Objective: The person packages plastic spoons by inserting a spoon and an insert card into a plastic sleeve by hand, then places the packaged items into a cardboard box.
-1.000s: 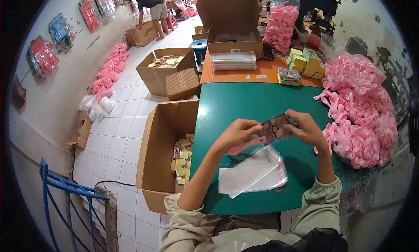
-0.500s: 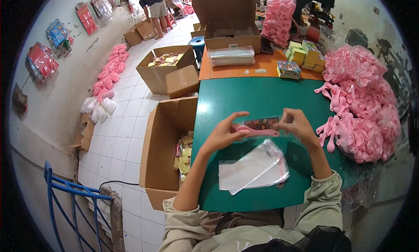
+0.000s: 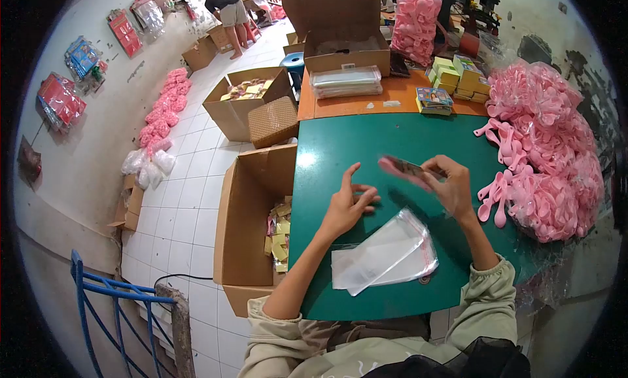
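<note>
My right hand [image 3: 449, 184] is raised over the green table [image 3: 353, 142] and pinches a pink spoon [image 3: 390, 165] together with a small printed card [image 3: 412, 169]. Both slant up and to the left from the fingers, slightly blurred. My left hand [image 3: 354, 203] holds nothing; its index finger points up and the other fingers are loosely spread. Below and between the hands, overlapping clear plastic sleeves [image 3: 386, 254] lie flat on the table. Loose pink spoons [image 3: 502, 141] lie to the right of my right hand, beside a big heap of bagged pink spoons [image 3: 546, 149].
An open carton [image 3: 252, 214] with yellow-labelled packets stands left of the table. Behind it are another filled carton [image 3: 245, 106] and a woven box [image 3: 273, 121]. Small card boxes [image 3: 434, 100] sit at the back. A person [image 3: 229, 15] bends over cartons far off.
My left hand has let go of the spoon and card and moved slightly down. The right hand now holds both, tilted up to the left. The distant person has shifted slightly.
</note>
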Motion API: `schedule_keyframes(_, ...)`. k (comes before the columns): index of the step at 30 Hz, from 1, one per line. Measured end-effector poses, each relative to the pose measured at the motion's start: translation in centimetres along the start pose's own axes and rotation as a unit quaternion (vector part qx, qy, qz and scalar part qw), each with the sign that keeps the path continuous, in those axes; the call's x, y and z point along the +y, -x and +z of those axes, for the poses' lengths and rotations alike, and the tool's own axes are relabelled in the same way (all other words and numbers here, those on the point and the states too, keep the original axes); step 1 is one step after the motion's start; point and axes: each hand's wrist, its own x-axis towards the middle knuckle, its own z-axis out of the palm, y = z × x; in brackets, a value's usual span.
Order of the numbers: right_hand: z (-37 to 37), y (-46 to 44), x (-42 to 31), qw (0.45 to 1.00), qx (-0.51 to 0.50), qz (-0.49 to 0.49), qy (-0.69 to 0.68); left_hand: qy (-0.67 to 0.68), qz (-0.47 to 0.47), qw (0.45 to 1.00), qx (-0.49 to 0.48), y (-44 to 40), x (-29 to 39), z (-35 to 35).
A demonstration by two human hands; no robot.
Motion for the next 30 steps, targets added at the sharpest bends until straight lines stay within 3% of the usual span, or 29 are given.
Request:
schedule_keyframes(4,0.7,0.2,-0.4,0.981,-0.115,-0.135,0.075,0.186,-0.122,0.969,-0.109,1.1,1.6,0.6)
schedule_keyframes(5,0.8,0.3,-0.2,0.968,-0.149,-0.17,0.107,0.163,-0.123,0.972,-0.115,1.1,1.3,0.6)
schedule_keyframes(6,1.0,0.5,-0.1,0.969,-0.176,-0.141,0.099,0.141,-0.122,0.975,-0.121,0.9,0.9,0.6)
schedule_keyframes(12,3.5,1.4,0.9,0.969,-0.173,-0.146,0.102,0.078,-0.104,0.984,-0.118,0.5,-0.4,0.7)
schedule_keyframes(18,3.8,1.0,0.9,0.969,-0.234,-0.065,0.047,0.03,-0.089,0.989,-0.115,0.7,-0.7,1.0)
schedule_keyframes(24,4.3,1.2,0.6,0.963,-0.241,-0.115,0.041,0.026,-0.092,0.991,-0.09,0.9,-0.6,1.2)
schedule_keyframes(28,5.1,1.8,0.2,0.946,-0.212,-0.219,0.11,0.024,-0.097,0.994,-0.038,0.6,-0.8,1.5)
schedule_keyframes(30,5.4,2.2,-0.4,0.939,-0.228,-0.231,0.111,-0.013,-0.056,0.998,-0.034,0.6,-0.9,1.2)
